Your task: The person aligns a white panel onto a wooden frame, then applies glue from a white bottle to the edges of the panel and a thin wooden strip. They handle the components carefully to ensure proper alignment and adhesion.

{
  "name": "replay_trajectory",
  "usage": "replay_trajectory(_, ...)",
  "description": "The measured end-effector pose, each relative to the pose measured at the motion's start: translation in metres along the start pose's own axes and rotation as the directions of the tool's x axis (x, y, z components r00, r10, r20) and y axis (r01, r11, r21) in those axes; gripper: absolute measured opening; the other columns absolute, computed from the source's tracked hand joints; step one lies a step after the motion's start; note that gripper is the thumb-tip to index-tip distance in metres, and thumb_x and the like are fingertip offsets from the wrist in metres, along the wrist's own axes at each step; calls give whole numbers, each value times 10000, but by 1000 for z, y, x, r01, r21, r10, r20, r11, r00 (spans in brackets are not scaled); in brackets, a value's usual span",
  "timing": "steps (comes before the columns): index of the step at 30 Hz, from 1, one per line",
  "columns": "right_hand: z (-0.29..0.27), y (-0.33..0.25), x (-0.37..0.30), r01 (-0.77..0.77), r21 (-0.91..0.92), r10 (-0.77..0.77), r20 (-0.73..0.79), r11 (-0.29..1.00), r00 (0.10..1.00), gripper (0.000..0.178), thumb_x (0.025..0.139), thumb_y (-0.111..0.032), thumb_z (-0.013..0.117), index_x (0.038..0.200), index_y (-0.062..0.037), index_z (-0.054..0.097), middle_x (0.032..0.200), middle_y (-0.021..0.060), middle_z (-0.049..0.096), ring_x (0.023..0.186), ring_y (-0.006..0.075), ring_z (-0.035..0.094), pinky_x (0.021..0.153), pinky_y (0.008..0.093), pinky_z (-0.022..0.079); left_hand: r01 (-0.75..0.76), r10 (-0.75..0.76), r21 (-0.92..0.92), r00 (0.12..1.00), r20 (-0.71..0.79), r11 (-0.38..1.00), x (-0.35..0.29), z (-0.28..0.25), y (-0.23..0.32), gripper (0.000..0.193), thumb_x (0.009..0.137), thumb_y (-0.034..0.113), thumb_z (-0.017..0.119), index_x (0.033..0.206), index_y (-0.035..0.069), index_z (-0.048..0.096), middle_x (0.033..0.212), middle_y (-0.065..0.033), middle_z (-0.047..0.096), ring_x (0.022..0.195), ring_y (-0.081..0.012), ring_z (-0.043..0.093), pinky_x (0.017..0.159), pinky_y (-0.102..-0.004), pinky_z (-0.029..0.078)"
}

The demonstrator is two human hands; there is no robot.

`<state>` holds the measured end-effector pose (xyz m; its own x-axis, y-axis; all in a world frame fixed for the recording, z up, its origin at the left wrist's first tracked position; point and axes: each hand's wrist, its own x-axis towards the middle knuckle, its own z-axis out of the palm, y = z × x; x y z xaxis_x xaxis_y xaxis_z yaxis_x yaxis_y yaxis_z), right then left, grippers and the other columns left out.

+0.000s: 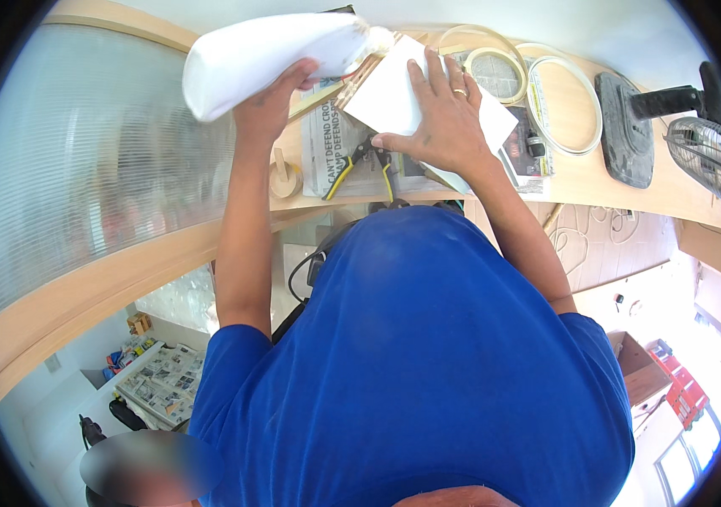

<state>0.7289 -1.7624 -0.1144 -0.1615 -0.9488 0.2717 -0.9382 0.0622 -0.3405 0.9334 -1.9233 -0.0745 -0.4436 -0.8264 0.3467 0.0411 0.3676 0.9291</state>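
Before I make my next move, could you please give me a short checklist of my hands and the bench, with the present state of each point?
1. Bottle gripped in the left hand: ok.
2. Bottle tip touching the board: cannot tell; it is near the upper edge.
3. Right hand flat on the board: ok.
4. Newspaper spread on the bench: ok.
5. Pliers well away from the right thumb: not ok, they lie close by.
6. Fan switched off: cannot tell.

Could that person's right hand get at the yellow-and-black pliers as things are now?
Probably yes: the right hand is spread on the white panel, its thumb near the pliers, whose handles look uncovered.
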Motion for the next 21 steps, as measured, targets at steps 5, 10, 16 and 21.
replay_trajectory(5,-2,-5,-2,-4,12,4,3,1000,1000,1150,708,-736,732,1508,30,421,1606,310,276,1505,497,227,1216,592,127,139,-133,79,988,-78,987,-45,-27,17,268,871,33,779,1113,-43,692,917,-122,727,768,-184,699,684,-300,592)
replay_trajectory(10,-3,-1,-1,-11,27,11,6,1000,1000,1138,710,-721,735,1508,28,424,1611,310,266,1503,497,233,1217,590,119,67,-56,118,994,-93,991,-41,-21,20,261,870,46,788,1099,-46,702,911,-113,728,762,-181,703,674,-290,596)
replay_trajectory(16,-6,-3,0,-12,29,11,22,999,1000,1136,711,-717,737,1511,24,420,1607,310,274,1502,496,236,1218,591,116,-220,216,101,975,50,970,13,15,-9,177,885,67,784,1012,-43,730,900,-89,733,758,-168,709,666,-278,604)
replay_trajectory(21,-8,-2,1,-49,46,46,56,998,997,1156,694,-718,751,1524,9,408,1627,274,264,1527,452,200,1227,569,106,-73,69,206,997,28,976,-7,1,14,194,877,77,793,1023,-37,735,909,-87,731,782,-171,709,687,-279,596)
